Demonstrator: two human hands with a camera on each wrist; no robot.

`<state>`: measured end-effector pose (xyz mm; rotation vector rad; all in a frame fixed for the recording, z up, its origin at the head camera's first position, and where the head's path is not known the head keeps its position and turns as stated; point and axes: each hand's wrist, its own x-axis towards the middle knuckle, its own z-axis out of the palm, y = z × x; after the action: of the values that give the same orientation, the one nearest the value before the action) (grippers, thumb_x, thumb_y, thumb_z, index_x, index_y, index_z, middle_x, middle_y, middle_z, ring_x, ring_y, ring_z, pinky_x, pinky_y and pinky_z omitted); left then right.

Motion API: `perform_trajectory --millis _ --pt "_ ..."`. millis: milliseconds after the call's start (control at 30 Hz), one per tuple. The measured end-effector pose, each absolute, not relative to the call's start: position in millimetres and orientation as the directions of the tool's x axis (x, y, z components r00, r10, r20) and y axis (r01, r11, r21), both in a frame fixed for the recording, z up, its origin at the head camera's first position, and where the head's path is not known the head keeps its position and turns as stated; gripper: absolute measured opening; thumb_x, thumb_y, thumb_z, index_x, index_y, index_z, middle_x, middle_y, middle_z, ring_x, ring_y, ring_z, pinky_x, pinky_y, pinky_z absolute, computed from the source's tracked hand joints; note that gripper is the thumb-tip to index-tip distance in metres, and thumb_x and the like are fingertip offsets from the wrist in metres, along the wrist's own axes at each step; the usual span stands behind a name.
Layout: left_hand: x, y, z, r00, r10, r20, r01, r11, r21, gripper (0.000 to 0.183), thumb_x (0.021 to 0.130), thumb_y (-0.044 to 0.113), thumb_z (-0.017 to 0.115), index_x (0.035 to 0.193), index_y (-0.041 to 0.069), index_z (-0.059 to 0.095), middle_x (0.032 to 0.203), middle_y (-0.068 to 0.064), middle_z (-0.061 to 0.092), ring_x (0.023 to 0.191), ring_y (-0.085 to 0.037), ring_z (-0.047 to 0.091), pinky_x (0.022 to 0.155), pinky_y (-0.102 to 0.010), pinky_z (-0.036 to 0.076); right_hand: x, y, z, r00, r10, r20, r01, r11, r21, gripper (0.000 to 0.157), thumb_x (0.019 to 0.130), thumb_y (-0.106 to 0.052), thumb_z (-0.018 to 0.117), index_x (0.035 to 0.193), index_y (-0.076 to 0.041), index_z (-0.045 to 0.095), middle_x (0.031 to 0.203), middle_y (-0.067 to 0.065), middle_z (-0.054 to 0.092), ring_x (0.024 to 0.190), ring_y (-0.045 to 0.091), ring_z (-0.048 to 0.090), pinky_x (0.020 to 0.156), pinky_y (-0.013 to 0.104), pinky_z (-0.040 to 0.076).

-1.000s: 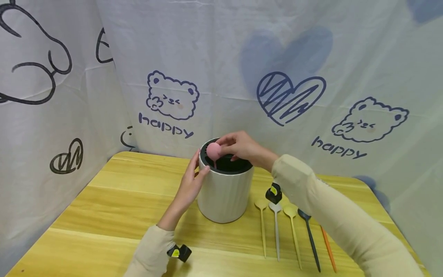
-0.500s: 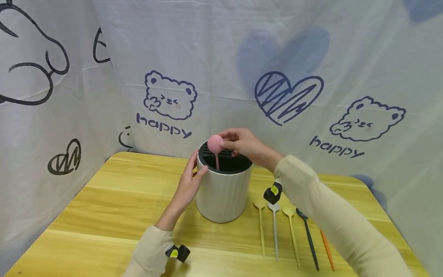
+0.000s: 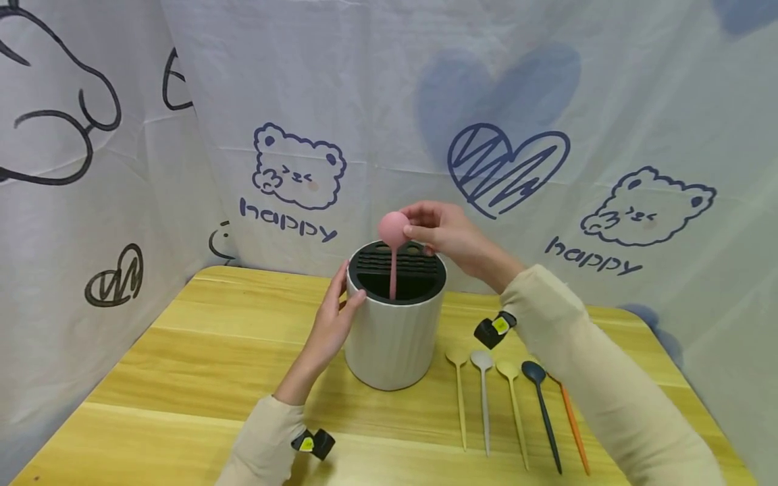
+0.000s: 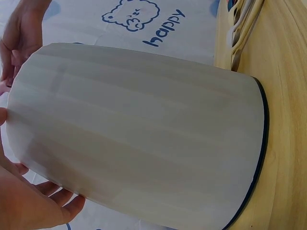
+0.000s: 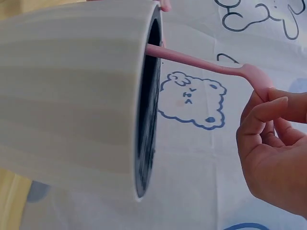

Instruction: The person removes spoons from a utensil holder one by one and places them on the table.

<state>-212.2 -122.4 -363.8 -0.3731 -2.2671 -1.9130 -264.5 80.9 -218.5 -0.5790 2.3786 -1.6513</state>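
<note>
A white ribbed utensil holder with a black slotted lid stands upright on the wooden table. My left hand holds its left side near the rim, thumb in front and fingers round the wall. Above the opening, my right hand pinches a pink spoon by the edge of its bowl. The spoon hangs bowl up. Its thin handle runs down into the holder in the right wrist view, and the lower end is hidden inside.
Right of the holder, several spoons lie side by side: a yellowish one, a grey one, another yellow one, a dark blue one and an orange one. A patterned cloth hangs behind the table.
My right hand has risen and moved slightly right with the pink spoon, so more of its handle shows above the lid. My left hand has stayed on the holder.
</note>
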Motion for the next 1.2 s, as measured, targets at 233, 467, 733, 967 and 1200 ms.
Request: perform_trajectory --millis 233,467,733,967,1200 --pt "-212 -123 -365 -0.957 0.087 0.278 0.289 0.148 0.946 0.067 0.100 0.033 0.046 0.156 0.012 0.015 0.159 -0.010 0.017 0.142 -0.032 0.021 0.111 -0.054 0.024 -257 85 -206 -0.917 -0.382 0.111 -0.243 0.316 -0.917 0.032 0.095 -0.007 0.059 0.127 0.000 0.057 0.113 0.013 0.061 0.090 0.022 0.052 0.065 0.027 0.046" --pt "-213 -122 -366 -0.953 0.090 0.288 0.299 0.149 0.943 0.068 0.100 0.033 0.047 0.156 0.012 0.015 0.159 -0.010 0.017 0.142 -0.032 0.022 0.111 -0.053 0.025 -253 95 -191 -0.914 -0.359 0.190 -0.290 0.249 -0.924 0.033 0.094 -0.003 0.059 0.127 0.004 0.056 0.107 0.013 0.061 0.086 0.020 0.052 0.060 0.022 0.044" --pt "-213 -122 -365 -0.953 0.084 0.292 0.303 0.162 0.939 0.068 0.100 0.032 0.047 0.155 0.009 0.016 0.159 -0.010 0.018 0.141 -0.032 0.024 0.110 -0.053 0.026 -246 103 -181 -0.911 -0.358 0.204 -0.301 0.240 -0.923 0.032 0.095 -0.003 0.059 0.125 0.006 0.056 0.106 0.012 0.061 0.085 0.019 0.052 0.060 0.023 0.043" --pt "-212 -121 -365 -0.955 0.081 0.286 0.296 0.159 0.942 0.067 0.100 0.032 0.047 0.156 0.011 0.016 0.159 -0.010 0.018 0.141 -0.032 0.023 0.111 -0.053 0.026 -239 101 -173 -0.899 -0.364 0.244 -0.344 0.242 -0.907 0.032 0.094 -0.003 0.059 0.125 0.003 0.057 0.110 0.014 0.061 0.086 0.021 0.053 0.058 0.024 0.044" --pt "-211 -122 -364 -0.953 0.086 0.290 0.300 0.151 0.942 0.067 0.100 0.030 0.047 0.155 0.009 0.015 0.159 -0.011 0.018 0.141 -0.033 0.024 0.110 -0.053 0.026 -233 106 -167 -0.901 -0.328 0.284 -0.337 0.120 -0.934 0.030 0.093 -0.001 0.060 0.123 0.004 0.059 0.105 0.011 0.064 0.084 0.020 0.053 0.056 0.023 0.044"
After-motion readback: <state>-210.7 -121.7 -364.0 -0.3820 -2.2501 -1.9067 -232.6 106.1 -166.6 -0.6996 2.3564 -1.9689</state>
